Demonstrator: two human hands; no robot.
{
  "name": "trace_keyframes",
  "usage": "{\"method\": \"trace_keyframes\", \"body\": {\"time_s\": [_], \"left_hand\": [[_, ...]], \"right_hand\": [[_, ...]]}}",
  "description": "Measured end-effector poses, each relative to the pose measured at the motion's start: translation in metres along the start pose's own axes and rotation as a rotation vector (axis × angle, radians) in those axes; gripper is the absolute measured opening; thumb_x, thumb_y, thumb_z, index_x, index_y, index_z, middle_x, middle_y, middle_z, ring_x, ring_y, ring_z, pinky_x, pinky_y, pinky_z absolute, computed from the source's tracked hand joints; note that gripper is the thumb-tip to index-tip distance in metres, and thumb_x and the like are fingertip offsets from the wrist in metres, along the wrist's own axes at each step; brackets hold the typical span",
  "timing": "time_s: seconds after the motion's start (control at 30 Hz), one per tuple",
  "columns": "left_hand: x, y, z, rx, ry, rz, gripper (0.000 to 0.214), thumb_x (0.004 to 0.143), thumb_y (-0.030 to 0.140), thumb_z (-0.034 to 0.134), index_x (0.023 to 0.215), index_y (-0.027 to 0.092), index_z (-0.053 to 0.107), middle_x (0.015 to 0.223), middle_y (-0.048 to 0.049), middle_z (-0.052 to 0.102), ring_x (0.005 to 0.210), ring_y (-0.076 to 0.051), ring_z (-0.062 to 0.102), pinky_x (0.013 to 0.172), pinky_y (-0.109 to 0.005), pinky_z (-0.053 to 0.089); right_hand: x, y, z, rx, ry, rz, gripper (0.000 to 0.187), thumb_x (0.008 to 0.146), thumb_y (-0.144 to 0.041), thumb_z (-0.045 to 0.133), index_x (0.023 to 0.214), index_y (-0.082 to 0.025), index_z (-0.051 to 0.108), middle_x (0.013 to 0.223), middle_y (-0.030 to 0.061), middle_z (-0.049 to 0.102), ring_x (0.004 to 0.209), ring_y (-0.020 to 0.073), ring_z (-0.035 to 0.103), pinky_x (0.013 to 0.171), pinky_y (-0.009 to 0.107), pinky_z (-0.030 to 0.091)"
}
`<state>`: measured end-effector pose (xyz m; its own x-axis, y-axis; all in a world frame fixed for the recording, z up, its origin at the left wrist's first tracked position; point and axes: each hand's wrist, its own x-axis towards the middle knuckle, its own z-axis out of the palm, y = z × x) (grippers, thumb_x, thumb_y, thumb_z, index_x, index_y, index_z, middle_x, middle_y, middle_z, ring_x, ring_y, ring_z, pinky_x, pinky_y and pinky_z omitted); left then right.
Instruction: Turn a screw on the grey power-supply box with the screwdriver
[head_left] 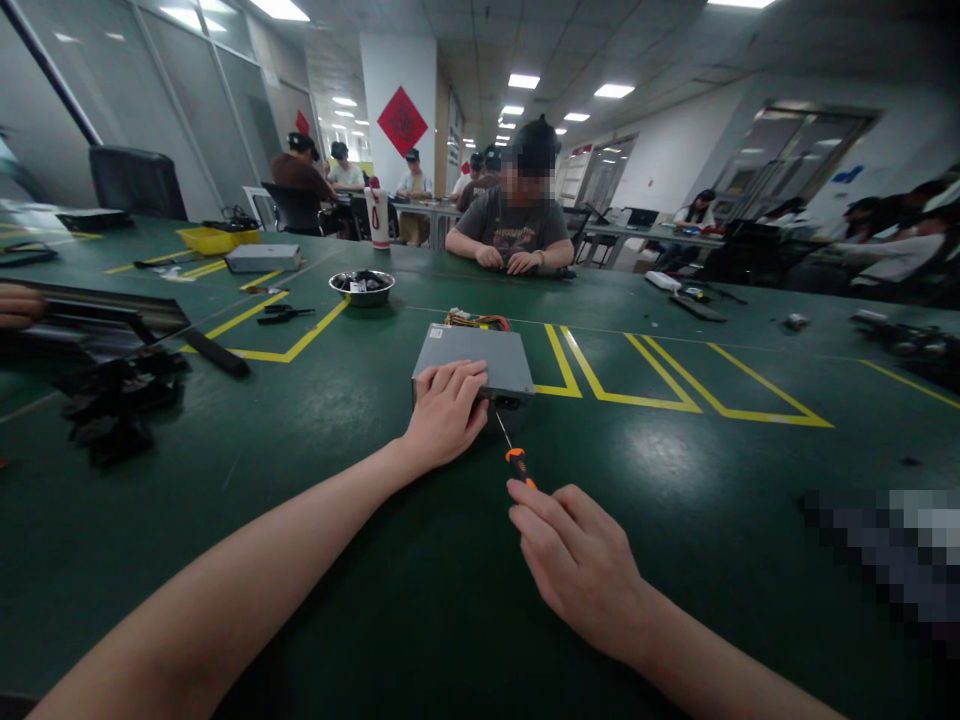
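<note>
A grey computer power supply unit (495, 355) lies on the green table in front of me, with its power socket side facing me. Bundled coloured cables (480, 320) come out at its far side. Over its near left corner my left hand (450, 410) is closed, fingers on the top cover and thumb by the front side. My right hand (577, 555) grips a screwdriver (517, 462) with an orange and black handle. The thin shaft points up at the unit's near side, beside the socket. Whether the tip sits in a screw is too small to tell.
Behind the unit stands a metal bowl (361, 288) of small dark parts. Dark parts (124, 400) and another person's hand (19, 306) are at left. A yellow tray (217, 240), a grey box (262, 258) and a white cup (377, 220) stand farther back. A person (514, 220) sits opposite.
</note>
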<state>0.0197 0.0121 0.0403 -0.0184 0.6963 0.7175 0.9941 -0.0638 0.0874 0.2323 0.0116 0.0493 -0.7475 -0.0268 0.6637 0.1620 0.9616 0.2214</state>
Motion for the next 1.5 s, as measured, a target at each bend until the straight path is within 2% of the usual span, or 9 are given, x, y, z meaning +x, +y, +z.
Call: {"method": "trace_keyframes", "body": {"time_s": [0.13, 0.23, 0.4, 0.67, 0.87, 1.13, 1.23, 1.33, 1.5], "left_hand": [[0.000, 0.000, 0.000, -0.001, -0.001, 0.002, 0.025, 0.085, 0.024, 0.045, 0.109, 0.020, 0.046, 0.125, -0.0046, 0.052, 0.116, -0.022, 0.042, 0.093, -0.041, 0.026], [0.000, 0.000, 0.001, -0.002, 0.006, 0.005, 0.024, 0.085, 0.024, 0.045, 0.108, 0.020, 0.046, 0.124, -0.0043, 0.053, 0.115, -0.022, 0.043, 0.093, -0.041, 0.026], [0.000, 0.000, 0.000, -0.003, 0.008, 0.009, 0.024, 0.085, 0.024, 0.045, 0.108, 0.020, 0.047, 0.124, -0.0050, 0.053, 0.115, -0.022, 0.043, 0.093, -0.041, 0.026], [0.001, 0.001, -0.001, 0.008, 0.010, 0.005, 0.023, 0.085, 0.024, 0.044, 0.108, 0.020, 0.047, 0.124, -0.0046, 0.053, 0.114, -0.022, 0.043, 0.092, -0.040, 0.026], [0.001, 0.001, -0.001, 0.002, 0.007, 0.004, 0.023, 0.085, 0.024, 0.044, 0.108, 0.021, 0.047, 0.124, -0.0046, 0.053, 0.115, -0.022, 0.043, 0.093, -0.040, 0.026], [0.000, 0.000, -0.001, -0.010, -0.005, -0.002, 0.024, 0.085, 0.024, 0.045, 0.108, 0.021, 0.048, 0.125, -0.0051, 0.052, 0.115, -0.022, 0.043, 0.093, -0.041, 0.026], [0.000, 0.001, -0.001, -0.012, 0.000, -0.005, 0.023, 0.084, 0.024, 0.045, 0.107, 0.020, 0.048, 0.125, -0.0048, 0.053, 0.115, -0.022, 0.043, 0.094, -0.041, 0.026], [0.000, 0.001, -0.001, -0.008, 0.012, 0.001, 0.023, 0.085, 0.024, 0.044, 0.107, 0.020, 0.048, 0.124, -0.0049, 0.053, 0.115, -0.022, 0.043, 0.093, -0.041, 0.026], [0.000, 0.001, -0.001, -0.009, 0.022, -0.003, 0.024, 0.084, 0.023, 0.046, 0.107, 0.020, 0.049, 0.123, -0.0053, 0.054, 0.115, -0.022, 0.043, 0.094, -0.040, 0.027]], "right_hand": [[0.006, -0.001, -0.004, 0.009, -0.012, 0.007, 0.012, 0.081, -0.013, 0.050, 0.092, -0.015, 0.053, 0.095, 0.0062, 0.064, 0.066, 0.0138, 0.050, 0.057, 0.029, 0.043], [0.004, -0.001, -0.002, 0.018, -0.027, 0.031, 0.016, 0.084, -0.021, 0.050, 0.097, -0.013, 0.051, 0.094, 0.0089, 0.062, 0.070, 0.0155, 0.053, 0.059, 0.030, 0.046], [-0.001, 0.000, 0.001, 0.046, 0.055, 0.114, 0.025, 0.080, -0.007, 0.047, 0.105, -0.009, 0.044, 0.105, 0.0162, 0.054, 0.080, 0.0145, 0.055, 0.058, 0.024, 0.046], [0.011, 0.000, -0.004, 0.028, 0.013, -0.003, 0.010, 0.079, -0.009, 0.050, 0.085, -0.016, 0.054, 0.091, 0.0054, 0.063, 0.064, 0.0129, 0.048, 0.057, 0.029, 0.043], [0.008, 0.000, -0.002, 0.049, 0.063, 0.068, 0.021, 0.079, -0.011, 0.052, 0.100, -0.009, 0.049, 0.098, 0.0155, 0.056, 0.084, 0.0186, 0.053, 0.063, 0.030, 0.049], [0.004, 0.002, -0.002, 0.092, 0.059, 0.009, 0.030, 0.076, -0.002, 0.051, 0.102, -0.016, 0.050, 0.115, 0.0117, 0.054, 0.109, 0.0227, 0.045, 0.085, 0.040, 0.048], [0.003, 0.005, 0.001, 0.105, 0.054, 0.032, 0.030, 0.076, -0.005, 0.054, 0.102, -0.017, 0.048, 0.120, 0.0147, 0.046, 0.115, 0.0264, 0.042, 0.085, 0.044, 0.048], [0.003, 0.006, 0.005, 0.124, 0.057, -0.017, 0.024, 0.078, -0.010, 0.054, 0.100, -0.017, 0.048, 0.116, 0.0130, 0.048, 0.116, 0.0265, 0.043, 0.085, 0.045, 0.049], [0.004, 0.004, 0.006, 0.159, 0.104, 0.015, 0.030, 0.078, -0.001, 0.046, 0.104, -0.013, 0.044, 0.118, 0.0161, 0.048, 0.116, 0.0236, 0.046, 0.084, 0.040, 0.052]]}}
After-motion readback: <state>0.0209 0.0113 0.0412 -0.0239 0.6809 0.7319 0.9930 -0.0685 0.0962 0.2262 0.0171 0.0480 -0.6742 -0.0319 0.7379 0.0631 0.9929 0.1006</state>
